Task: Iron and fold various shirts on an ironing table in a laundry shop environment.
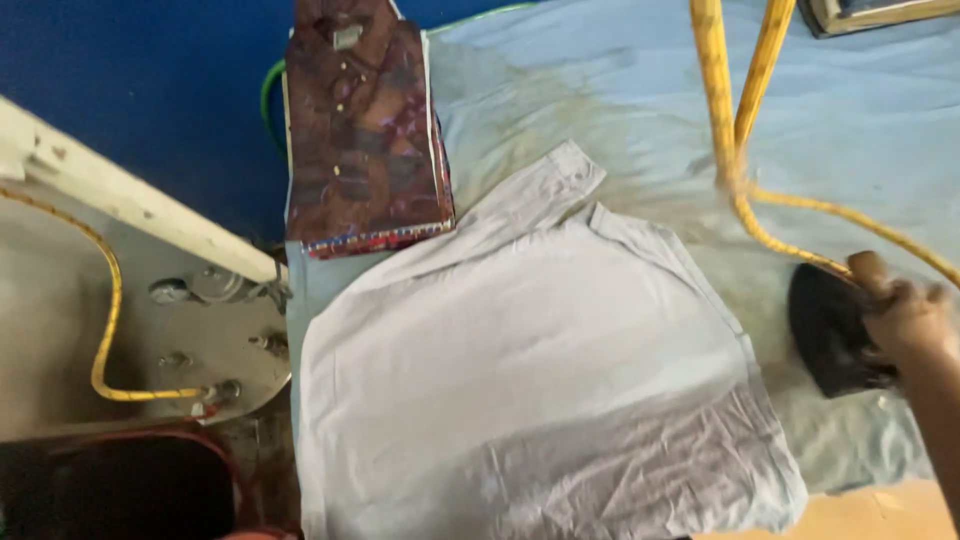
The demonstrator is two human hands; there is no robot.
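One yellow hose (108, 330) looping over grey metal fittings at far left, folded dark patterned shirt (365, 125) just above, pale grey shirt (530, 370) spread flat on the light blue ironing cloth (860, 130), yellow cord (730, 130) trailing down, right hand (905, 318) closed around the handle of a black iron (830, 325) resting just beside the shirt's right edge.

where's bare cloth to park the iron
Bare table cover lies right of the yellow cords, and a strip between the shirt and the iron in the right hand. Crowded top left by the folded garment.
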